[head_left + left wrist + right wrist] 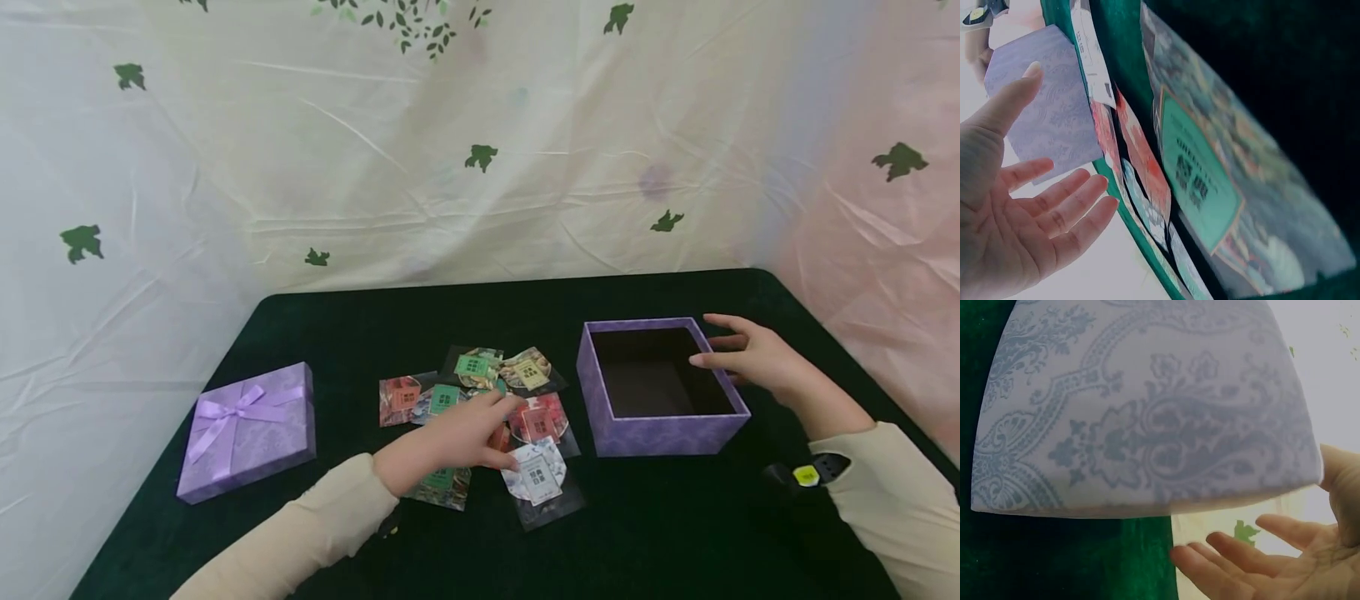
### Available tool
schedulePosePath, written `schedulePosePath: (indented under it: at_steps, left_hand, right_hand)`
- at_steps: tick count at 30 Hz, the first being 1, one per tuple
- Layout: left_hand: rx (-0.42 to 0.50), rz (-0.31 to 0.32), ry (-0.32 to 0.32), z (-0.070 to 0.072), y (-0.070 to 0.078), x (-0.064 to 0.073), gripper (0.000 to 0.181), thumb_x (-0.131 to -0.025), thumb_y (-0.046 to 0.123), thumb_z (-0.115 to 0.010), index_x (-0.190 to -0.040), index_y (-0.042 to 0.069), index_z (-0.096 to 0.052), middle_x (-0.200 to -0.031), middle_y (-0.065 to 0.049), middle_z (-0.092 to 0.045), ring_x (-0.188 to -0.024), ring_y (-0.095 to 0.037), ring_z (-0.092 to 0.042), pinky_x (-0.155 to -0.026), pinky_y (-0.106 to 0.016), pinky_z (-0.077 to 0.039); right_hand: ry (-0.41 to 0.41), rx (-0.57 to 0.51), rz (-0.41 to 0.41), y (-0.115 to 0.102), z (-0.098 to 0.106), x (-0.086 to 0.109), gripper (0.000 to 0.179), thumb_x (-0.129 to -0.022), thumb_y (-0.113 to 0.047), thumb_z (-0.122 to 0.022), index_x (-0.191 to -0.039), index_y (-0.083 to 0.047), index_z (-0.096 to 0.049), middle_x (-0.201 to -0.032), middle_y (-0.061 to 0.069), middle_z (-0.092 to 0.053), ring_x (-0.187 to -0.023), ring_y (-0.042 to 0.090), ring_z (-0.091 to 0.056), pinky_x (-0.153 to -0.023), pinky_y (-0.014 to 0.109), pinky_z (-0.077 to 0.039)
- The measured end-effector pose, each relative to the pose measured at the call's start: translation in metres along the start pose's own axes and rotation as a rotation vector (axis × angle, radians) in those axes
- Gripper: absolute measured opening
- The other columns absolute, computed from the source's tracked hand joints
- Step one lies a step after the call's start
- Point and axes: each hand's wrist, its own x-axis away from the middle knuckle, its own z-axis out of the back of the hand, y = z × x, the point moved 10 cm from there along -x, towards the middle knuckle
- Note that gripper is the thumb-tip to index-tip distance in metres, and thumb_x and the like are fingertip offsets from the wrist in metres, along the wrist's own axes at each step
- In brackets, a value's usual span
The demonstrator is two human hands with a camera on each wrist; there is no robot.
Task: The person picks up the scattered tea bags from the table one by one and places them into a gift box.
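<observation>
My left hand [461,433] hovers over a spread of flat picture packets, its fingers relaxed and nothing in its grasp. Its thumb lies near a white-labelled packet [538,479], and the fingertips are beside a red-labelled packet [542,421]. In the left wrist view a green-labelled packet [1204,181] shows close up, below the spread palm. My right hand [757,358] is at the right side of a purple lidless box [667,437]. Its thumb reaches over the rim, and the other fingers are loosely spread outside the wall. The box's patterned wall [1147,425] fills much of the right wrist view.
A purple box lid [288,421] with a ribbon bow lies at the left of the dark green table [360,325]. More packets, among them a yellow-labelled one [528,372], overlap behind my left hand. A pale cloth [420,192] with green leaf shapes hangs behind the table.
</observation>
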Motion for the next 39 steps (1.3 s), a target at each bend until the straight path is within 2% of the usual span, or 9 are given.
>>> schedulePosePath:
  at_steps: [8,11,15,21,23,26,28,35,39]
  left_hand:
    - [0.036,-0.01,-0.037,-0.011,0.001,-0.005,0.069,-0.082,0.043,-0.071,-0.139,0.015,-0.042,-0.112,-0.004,-0.055,-0.079,-0.005,-0.052,-0.064,-0.019,-0.046]
    - [0.007,-0.01,-0.044,-0.014,0.002,-0.006,0.072,-0.082,0.045,-0.071,-0.14,0.014,-0.042,-0.118,-0.006,-0.055,-0.089,-0.008,-0.056,-0.072,-0.02,-0.049]
    - [-0.035,-0.02,-0.055,-0.018,0.005,-0.009,0.074,-0.081,0.046,-0.071,-0.14,0.014,-0.041,-0.127,-0.007,-0.053,-0.103,-0.013,-0.057,-0.082,-0.024,-0.05]
    - [-0.034,-0.023,-0.069,-0.021,0.009,-0.011,0.076,-0.08,0.044,-0.074,-0.141,0.015,-0.04,-0.127,-0.006,-0.052,-0.103,-0.013,-0.056,-0.084,-0.024,-0.049]
    - [-0.043,-0.013,-0.078,-0.022,0.008,-0.013,0.078,-0.079,0.044,-0.074,-0.142,0.014,-0.039,-0.133,-0.008,-0.049,-0.111,-0.016,-0.055,-0.09,-0.027,-0.049]
    - [-0.055,-0.012,-0.086,-0.025,0.008,-0.015,0.079,-0.078,0.045,-0.075,-0.142,0.014,-0.039,-0.135,-0.009,-0.048,-0.113,-0.018,-0.055,-0.092,-0.029,-0.049]
    - [-0.053,-0.008,-0.087,-0.026,0.008,-0.016,0.079,-0.077,0.045,-0.075,-0.141,0.014,-0.04,-0.134,-0.009,-0.048,-0.113,-0.018,-0.055,-0.092,-0.028,-0.049]
    - [-0.031,0.003,-0.081,-0.027,0.008,-0.02,0.075,-0.074,0.044,-0.079,-0.134,0.015,-0.046,-0.117,-0.002,-0.052,-0.093,-0.008,-0.054,-0.075,-0.02,-0.047]
    - [-0.05,0.01,-0.078,-0.029,0.009,-0.022,0.07,-0.072,0.043,-0.08,-0.129,0.017,-0.049,-0.113,0.0,-0.052,-0.089,-0.007,-0.053,-0.071,-0.019,-0.046]
  right_hand:
    - [-0.075,-0.142,-0.007,0.013,-0.006,-0.002,0.085,-0.094,-0.031,-0.06,-0.151,-0.003,-0.004,-0.141,0.041,-0.027,-0.116,0.051,-0.048,-0.088,0.058,-0.049]
    - [-0.107,-0.205,0.005,0.015,-0.009,-0.003,0.082,-0.094,-0.027,-0.059,-0.151,-0.003,-0.005,-0.139,0.04,-0.031,-0.108,0.042,-0.056,-0.085,0.054,-0.051]
    - [-0.135,-0.256,0.024,0.018,-0.011,-0.004,0.08,-0.094,-0.022,-0.06,-0.151,-0.003,-0.007,-0.138,0.038,-0.032,-0.105,0.035,-0.058,-0.085,0.053,-0.052]
    - [-0.189,-0.285,0.033,0.025,-0.013,-0.004,0.081,-0.093,-0.019,-0.059,-0.152,-0.006,-0.005,-0.141,0.039,-0.026,-0.109,0.037,-0.055,-0.086,0.055,-0.051]
    - [-0.199,-0.292,0.026,0.027,-0.014,-0.004,0.081,-0.093,-0.019,-0.059,-0.152,-0.006,-0.004,-0.142,0.039,-0.024,-0.111,0.039,-0.053,-0.086,0.056,-0.05]
    - [-0.203,-0.299,0.016,0.031,-0.015,-0.005,0.081,-0.094,-0.021,-0.058,-0.152,-0.007,-0.002,-0.144,0.039,-0.02,-0.112,0.039,-0.053,-0.087,0.055,-0.051]
    - [-0.208,-0.311,0.012,0.034,-0.015,-0.005,0.081,-0.095,-0.021,-0.057,-0.152,-0.008,-0.002,-0.145,0.039,-0.019,-0.111,0.037,-0.055,-0.087,0.053,-0.051]
    - [-0.222,-0.351,0.035,0.041,-0.015,-0.004,0.072,-0.098,-0.02,-0.052,-0.152,-0.01,-0.006,-0.144,0.037,-0.022,-0.103,0.027,-0.059,-0.084,0.046,-0.053]
    - [-0.215,-0.367,0.049,0.043,-0.014,-0.004,0.067,-0.098,-0.019,-0.05,-0.153,-0.016,-0.011,-0.139,0.028,-0.035,-0.102,0.022,-0.06,-0.083,0.045,-0.054]
